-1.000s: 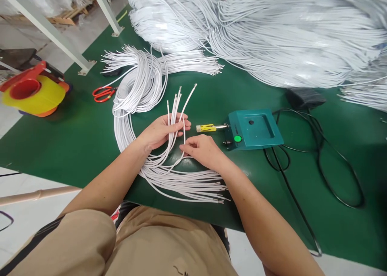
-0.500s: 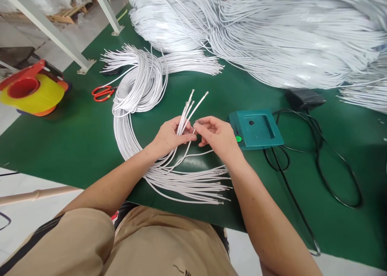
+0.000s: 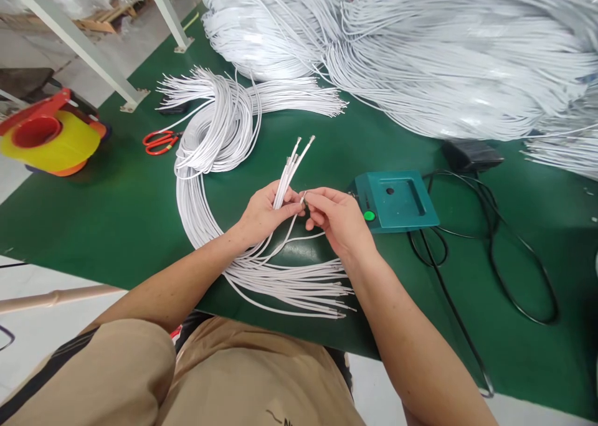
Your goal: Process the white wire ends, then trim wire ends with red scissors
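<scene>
You were in a workshop or factory: great bundles of white cable (image 3: 443,58) lay across your green workbench (image 3: 116,227), and a wooden pallet (image 3: 100,25) stood beyond.

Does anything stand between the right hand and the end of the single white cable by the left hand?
Nothing visible: the right hand pinches the tip of the single thin white cable directly. The left hand holds a bunch of white cables alongside, not between.

Orange-handled scissors (image 3: 172,141) lie on the green counter (image 3: 116,227), where two pale metal posts (image 3: 83,46) stand. A yellow roll (image 3: 77,142) sits far left; beyond is a wooden pallet (image 3: 100,23).
</scene>
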`<state>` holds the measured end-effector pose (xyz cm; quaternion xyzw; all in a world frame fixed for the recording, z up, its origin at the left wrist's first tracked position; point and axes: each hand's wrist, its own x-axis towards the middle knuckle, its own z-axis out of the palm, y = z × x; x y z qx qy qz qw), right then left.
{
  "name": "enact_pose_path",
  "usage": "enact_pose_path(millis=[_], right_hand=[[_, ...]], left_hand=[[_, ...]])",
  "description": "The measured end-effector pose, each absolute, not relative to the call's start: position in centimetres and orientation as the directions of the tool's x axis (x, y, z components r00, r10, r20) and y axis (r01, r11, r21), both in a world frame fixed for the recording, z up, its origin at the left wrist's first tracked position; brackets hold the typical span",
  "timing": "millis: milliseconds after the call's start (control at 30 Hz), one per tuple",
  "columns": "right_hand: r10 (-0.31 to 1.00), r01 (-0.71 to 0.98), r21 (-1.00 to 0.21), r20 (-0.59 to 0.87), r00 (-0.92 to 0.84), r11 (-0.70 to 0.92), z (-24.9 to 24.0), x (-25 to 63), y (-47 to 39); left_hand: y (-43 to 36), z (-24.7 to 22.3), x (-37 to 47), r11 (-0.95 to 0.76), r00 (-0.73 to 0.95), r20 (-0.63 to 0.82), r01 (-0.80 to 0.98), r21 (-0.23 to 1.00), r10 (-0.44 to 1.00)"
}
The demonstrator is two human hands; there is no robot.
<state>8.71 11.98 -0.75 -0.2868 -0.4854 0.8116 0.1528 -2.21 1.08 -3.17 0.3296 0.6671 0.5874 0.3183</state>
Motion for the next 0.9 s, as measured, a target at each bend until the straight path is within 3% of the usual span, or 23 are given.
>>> enact_pose_path(millis=[100,367,633,767,900], right_hand=[[0.498,0.034,-0.839,-0.355,-0.791,-0.543,-0.5,8.7,12.0],[0.377,0.1,-0.847,-0.335,-0.864,-0.523,-1.0,8.9,12.7],[0.259,0.081,-0.744,-0.331,-0.907,-0.663,-1.7,9.2,13.1],[0.371,0.02,-0.804,-0.297,-0.88,-0.594,-1.5,9.2,12.8],[0.543,0.011,-0.931,-0.222,-0.81,-0.364,-0.9,9.1,12.2]], left_hand=[[1.1,-3.2,-1.9,0.072,-0.574,-0.024,0.061,0.996,0.818],[1.4,-2.7,-1.0,0.096,-0.534,-0.035,0.087,0.992,0.845],[1.1,-3.7,-2.0,0.054,-0.564,0.017,0.108,0.993,0.826],[1.0,-3.1,-2.0,-0.011,-0.519,0.025,0.028,1.0,0.854],[1.0,-2.6,-1.9,0.021,-0.494,0.021,0.079,0.997,0.869]])
